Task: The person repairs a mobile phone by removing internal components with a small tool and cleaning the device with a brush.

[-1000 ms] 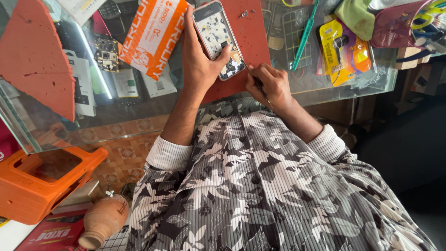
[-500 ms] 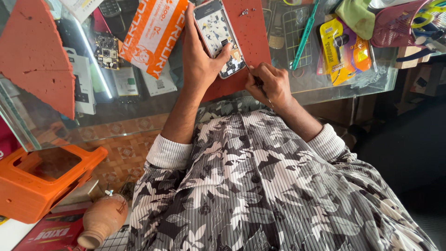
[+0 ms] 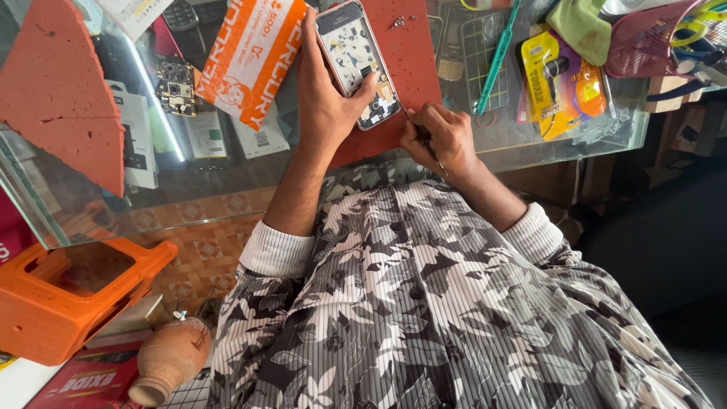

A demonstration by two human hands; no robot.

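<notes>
I see a glass counter (image 3: 530, 144) with a red work mat (image 3: 413, 53) lying on it, an orange-and-white packet (image 3: 254, 53) just beside the mat and an orange stool (image 3: 68, 303) below. My left hand (image 3: 326, 98) is wrapped around an opened phone (image 3: 357, 60) with its back cover off, holding it over the mat. My right hand (image 3: 447, 140) is pinched closed on a thin screwdriver (image 3: 424, 140), its tip near the phone's lower corner.

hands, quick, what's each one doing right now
Left hand: closed around an opened phone, holding it over the red mat.
Right hand: fingers pinched on a thin tool beside the phone.
</notes>
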